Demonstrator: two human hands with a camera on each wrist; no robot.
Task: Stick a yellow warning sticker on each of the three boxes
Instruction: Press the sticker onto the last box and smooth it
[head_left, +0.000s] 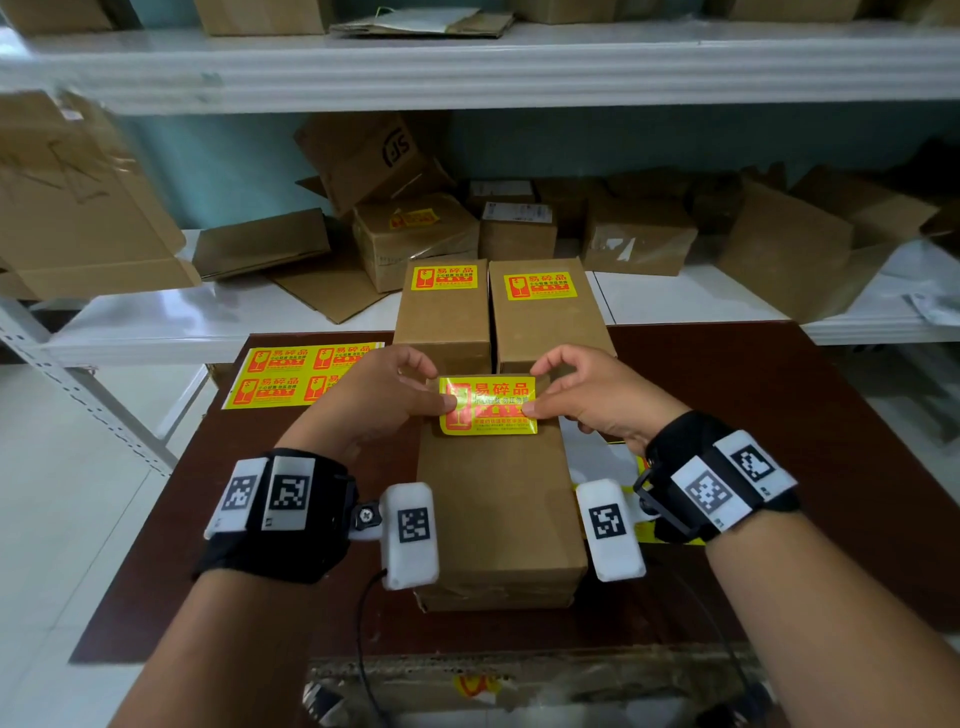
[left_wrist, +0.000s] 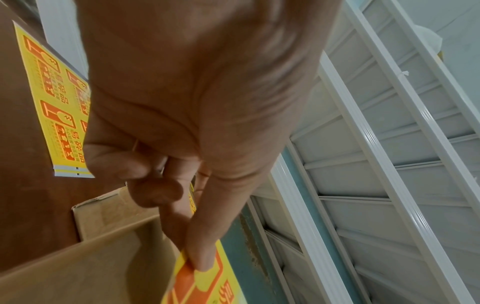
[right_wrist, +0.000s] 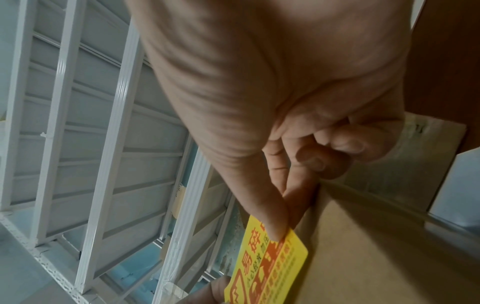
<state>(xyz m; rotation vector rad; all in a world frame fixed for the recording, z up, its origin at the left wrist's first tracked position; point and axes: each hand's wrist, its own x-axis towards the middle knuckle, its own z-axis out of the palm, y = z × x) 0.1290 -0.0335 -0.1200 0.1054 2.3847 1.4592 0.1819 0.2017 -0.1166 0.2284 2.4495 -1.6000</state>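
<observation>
A yellow warning sticker (head_left: 488, 405) hangs over the far end of the near cardboard box (head_left: 498, 509) on the brown table (head_left: 779, 415). My left hand (head_left: 384, 395) pinches its left edge and my right hand (head_left: 597, 395) pinches its right edge. In the left wrist view the thumb and forefinger clamp the sticker (left_wrist: 205, 281) above the box (left_wrist: 91, 267). The right wrist view shows the same pinch on the sticker (right_wrist: 275, 265) by the box (right_wrist: 376, 257). Behind stand two upright boxes, left (head_left: 441, 317) and right (head_left: 545, 322), each bearing a yellow sticker.
A sheet of several yellow stickers (head_left: 291, 374) lies on the table at the back left. White backing paper (head_left: 597, 462) lies right of the near box. White shelves (head_left: 701, 296) behind the table carry many cardboard boxes. The table's front edge is close to me.
</observation>
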